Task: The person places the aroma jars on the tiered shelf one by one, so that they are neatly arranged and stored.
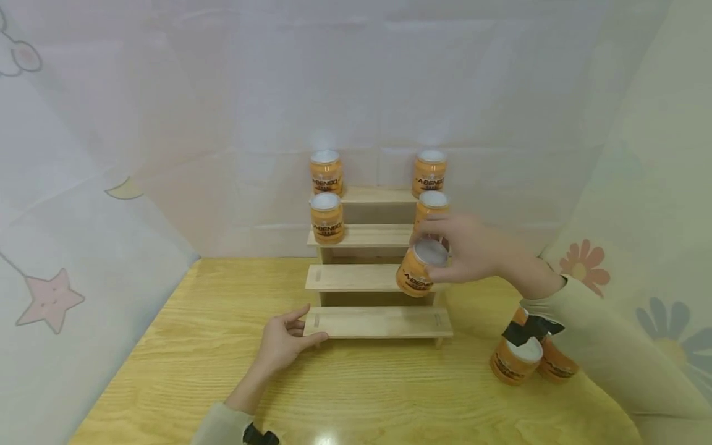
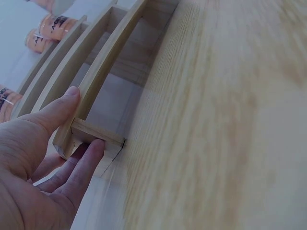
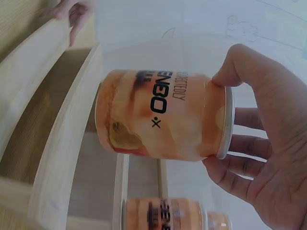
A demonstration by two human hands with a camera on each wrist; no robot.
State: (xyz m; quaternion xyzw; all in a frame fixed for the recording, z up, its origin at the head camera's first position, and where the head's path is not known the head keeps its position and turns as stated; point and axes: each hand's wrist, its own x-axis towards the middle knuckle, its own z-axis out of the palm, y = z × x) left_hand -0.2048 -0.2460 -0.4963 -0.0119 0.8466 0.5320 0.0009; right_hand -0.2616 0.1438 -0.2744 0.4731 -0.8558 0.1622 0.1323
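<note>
My right hand grips an orange can around its pale top rim. The can is tilted, over the right part of the second-lowest step of a wooden tiered shelf. In the right wrist view, the lettered side of the can shows, with thumb and fingers at its rim end. My left hand holds the left end of the shelf's lowest step. Its thumb lies along the step's front edge in the left wrist view, and other fingers touch the end support.
On the top step stand a left can and a right can. One step below are another left can and a right can, partly hidden by my hand. Two more cans sit on the wooden table, right of the shelf.
</note>
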